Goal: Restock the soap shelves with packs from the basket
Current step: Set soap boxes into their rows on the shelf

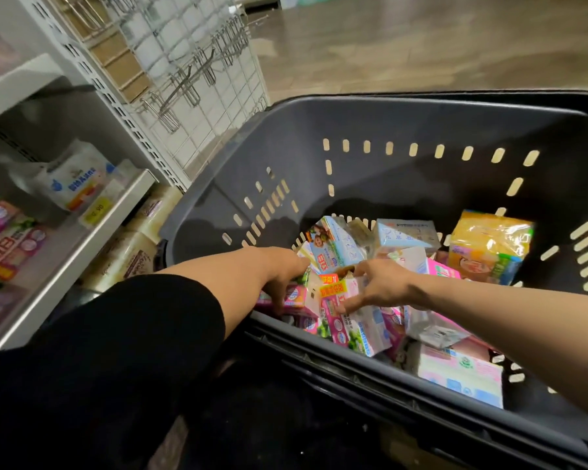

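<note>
A dark grey basket [387, 184] fills the right and middle, holding several soap packs in pink, blue and green wrappers. My left hand [280, 274] reaches down at the basket's near left corner, and its fingers curl over a pink soap pack [296, 295]. My right hand [379, 283] comes in from the right and pinches a pink-and-green soap pack with a yellow sticker [335, 312] between thumb and fingers. The soap shelves [92, 239] stand at the left, with pink packs [6, 239] on the lower level.
A white wrapped pack [77, 179] sits on the upper shelf above a yellow price tag [97, 208]. A wire grid panel with empty metal hooks [197, 79] stands behind the basket. An orange-yellow pack [489, 245] leans at the basket's far right. Wood-look floor lies beyond.
</note>
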